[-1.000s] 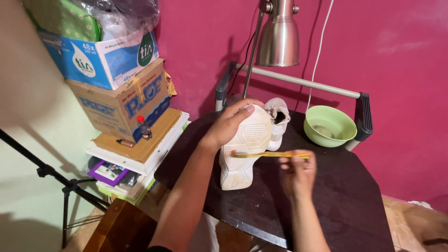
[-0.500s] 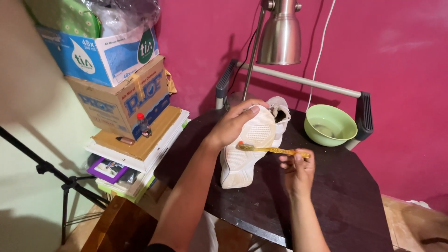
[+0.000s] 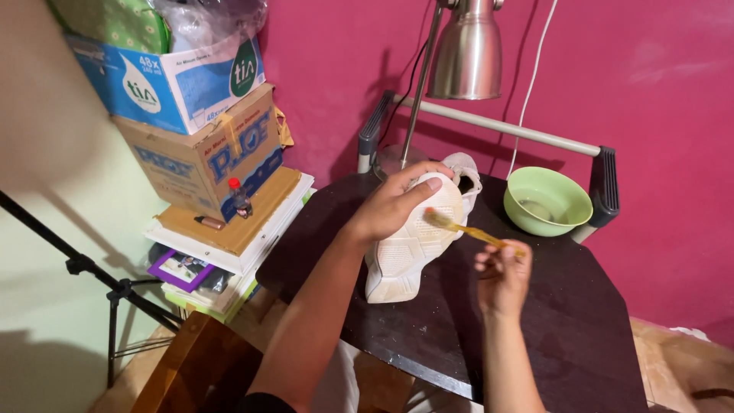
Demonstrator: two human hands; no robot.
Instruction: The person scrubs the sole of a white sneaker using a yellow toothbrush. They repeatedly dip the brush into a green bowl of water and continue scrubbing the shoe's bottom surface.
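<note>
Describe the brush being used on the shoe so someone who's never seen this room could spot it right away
Start at the dark table against the pink wall, where a white shoe lies sole outward under the left hand. Right of it, the right hand holds a toothbrush, bristles against the sole. It is the only thin yellow-orange stick there, much slimmer than the green bowl behind it.

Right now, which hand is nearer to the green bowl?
Right. The right hand holds a yellow toothbrush just below and left of the green bowl; the left hand grips the white shoe, farther left.
</note>
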